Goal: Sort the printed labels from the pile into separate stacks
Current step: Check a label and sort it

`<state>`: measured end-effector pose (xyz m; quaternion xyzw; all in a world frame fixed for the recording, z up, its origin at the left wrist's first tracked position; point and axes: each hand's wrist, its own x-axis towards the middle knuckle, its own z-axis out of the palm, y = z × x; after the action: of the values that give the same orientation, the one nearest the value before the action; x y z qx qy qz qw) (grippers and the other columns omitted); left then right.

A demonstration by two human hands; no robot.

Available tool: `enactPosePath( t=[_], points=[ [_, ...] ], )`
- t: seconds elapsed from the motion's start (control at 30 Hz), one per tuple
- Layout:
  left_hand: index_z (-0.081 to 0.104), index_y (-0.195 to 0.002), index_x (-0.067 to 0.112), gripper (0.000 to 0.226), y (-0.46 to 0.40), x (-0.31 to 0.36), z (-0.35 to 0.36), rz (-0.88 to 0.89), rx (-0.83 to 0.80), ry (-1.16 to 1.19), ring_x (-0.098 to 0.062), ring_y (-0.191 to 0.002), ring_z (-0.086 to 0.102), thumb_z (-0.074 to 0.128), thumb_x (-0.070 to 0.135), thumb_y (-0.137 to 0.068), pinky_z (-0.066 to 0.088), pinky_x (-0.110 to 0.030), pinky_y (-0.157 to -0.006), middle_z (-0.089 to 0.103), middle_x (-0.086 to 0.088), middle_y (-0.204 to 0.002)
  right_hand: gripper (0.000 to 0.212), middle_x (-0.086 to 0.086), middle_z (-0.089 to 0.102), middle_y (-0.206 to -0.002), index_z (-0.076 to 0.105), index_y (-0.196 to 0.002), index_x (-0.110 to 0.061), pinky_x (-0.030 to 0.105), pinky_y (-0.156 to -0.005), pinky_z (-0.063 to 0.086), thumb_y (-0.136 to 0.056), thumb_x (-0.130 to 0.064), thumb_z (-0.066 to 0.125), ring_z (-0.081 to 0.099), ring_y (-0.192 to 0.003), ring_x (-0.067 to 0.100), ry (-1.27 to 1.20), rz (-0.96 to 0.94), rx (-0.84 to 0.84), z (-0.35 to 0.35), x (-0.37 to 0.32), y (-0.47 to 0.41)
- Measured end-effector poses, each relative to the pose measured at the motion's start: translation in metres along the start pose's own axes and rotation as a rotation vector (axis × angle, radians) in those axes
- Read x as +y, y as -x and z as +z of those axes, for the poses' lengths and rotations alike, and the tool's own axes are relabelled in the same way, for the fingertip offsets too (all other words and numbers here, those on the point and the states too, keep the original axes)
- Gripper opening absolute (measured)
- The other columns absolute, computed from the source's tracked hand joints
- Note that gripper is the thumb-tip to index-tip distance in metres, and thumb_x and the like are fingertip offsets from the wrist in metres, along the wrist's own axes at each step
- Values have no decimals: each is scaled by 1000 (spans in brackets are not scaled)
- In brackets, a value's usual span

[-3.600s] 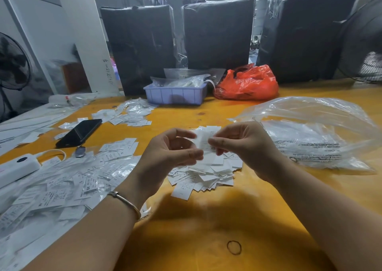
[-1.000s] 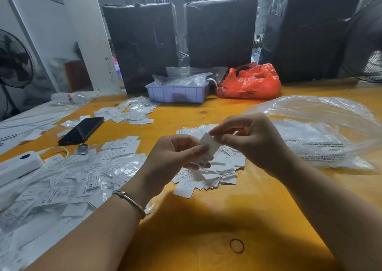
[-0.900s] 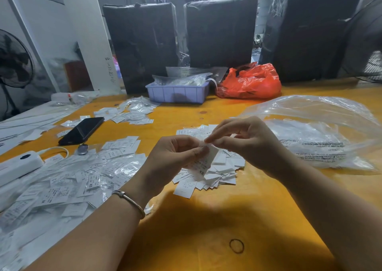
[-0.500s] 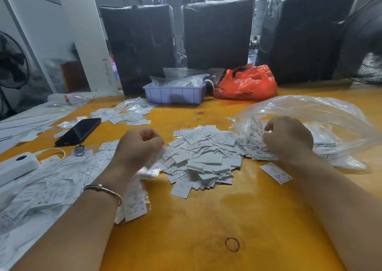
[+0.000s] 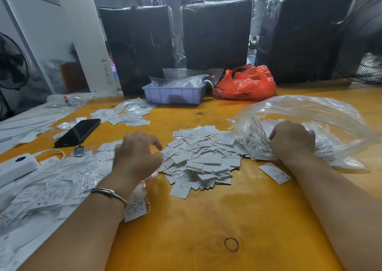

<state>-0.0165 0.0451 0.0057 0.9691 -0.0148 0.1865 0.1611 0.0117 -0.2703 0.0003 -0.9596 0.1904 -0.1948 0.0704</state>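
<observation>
Labels (image 5: 203, 159) lie piled between both hands: left hand (image 5: 136, 155) curled (contents unclear), right hand (image 5: 291, 140) gripping clear bag (image 5: 310, 113).

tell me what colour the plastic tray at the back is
Pale blue-lilac tray, head view.

Bare table (image 5: 206, 229) near edge, label pile (image 5: 202, 157) centre, clear bag (image 5: 310, 126) perhaps blocking right.

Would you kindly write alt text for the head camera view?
Two bare hands flank a central pile of white printed labels on an orange table: the left hand over bagged labels, the right hand at a clear plastic bag.
</observation>
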Motion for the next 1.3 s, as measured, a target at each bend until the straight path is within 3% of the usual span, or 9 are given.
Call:
enactPosePath(
  t=[0.13, 0.33, 0.5, 0.73, 0.93, 1.0, 1.1, 1.2, 1.3],
  points=[
    [67, -116, 28, 27, 9, 24, 15, 409, -29, 246, -6, -121, 43, 67, 30, -89, 38, -31, -102, 62, 12, -122, 34, 7, 58, -125, 54, -125, -19, 40, -92, 31, -91, -15, 53, 40, -122, 29, 17, -29, -6, 5, -1, 0],
    [55, -137, 33, 40, 11, 48, 37, 560, -153, 123, -2, -138, 35, 57, 38, -97, 25, -21, -108, 56, 13, -139, 21, 4, 67, -99, 69, -98, -20, 36, -81, 23, -85, -9, 56, 53, -102, 27, 16, -32, 89, 8, 0, -2],
    [68, -123, 25, 34, 15, 51, 35, 640, -25, 140, -11, -117, 59, 69, 30, -90, 38, -26, -98, 71, 7, -116, 12, 6, 68, -95, 72, -89, -18, 39, -90, 28, -83, -10, 64, 51, -108, 29, -83, -11, 106, 6, 1, -1],
    [75, -99, 18, 15, 17, 48, 35, 677, 86, 111, -26, -79, 69, 61, 20, -94, 51, -33, -61, 76, -2, -88, 20, 12, 69, -87, 74, -80, -13, 38, -80, 42, -90, -14, 56, 56, -91, 35, -344, 6, 183, 0, 0, 3],
    [72, -91, 11, 11, 16, 46, 25, 456, 221, 476, -9, -72, 69, 70, 4, -83, 59, -26, -68, 73, 3, -82, 24, 10, 67, -69, 67, -67, -11, 37, -67, 53, -88, -22, 61, 64, -72, 31, -663, -8, 180, -12, -17, 16],
    [69, -88, 16, 17, 14, 44, 19, 338, 192, 640, -5, -75, 69, 71, 0, -81, 57, -18, -71, 71, 7, -82, 21, 9, 66, -62, 66, -67, -8, 36, -61, 53, -87, -16, 64, 64, -60, 23, -824, -78, 101, -18, -28, 26],
    [70, -90, 14, 18, 14, 41, 8, 147, 21, 1022, -9, -84, 71, 71, -1, -82, 57, -19, -73, 76, 0, -86, 12, 11, 66, -58, 66, -77, 1, 24, -47, 44, -88, -5, 64, 57, -45, 15, -1255, -206, -255, -27, -48, 44],
    [75, -88, 16, 13, 17, 38, 0, 37, -152, 1281, -9, -82, 70, 75, 15, -75, 56, -20, -71, 77, -1, -88, 10, 11, 68, -64, 67, -87, 1, 22, -51, 45, -89, -5, 60, 59, -53, 17, -1469, -279, -605, -30, -57, 53],
    [74, -79, 17, 13, 16, 34, -5, -2, -268, 1350, -10, -82, 69, 74, 24, -68, 55, -26, -77, 75, -2, -91, 14, 11, 68, -67, 67, -91, 1, 23, -56, 50, -84, -9, 61, 61, -59, 18, -1495, -330, -741, -32, -56, 56]
  ],
)
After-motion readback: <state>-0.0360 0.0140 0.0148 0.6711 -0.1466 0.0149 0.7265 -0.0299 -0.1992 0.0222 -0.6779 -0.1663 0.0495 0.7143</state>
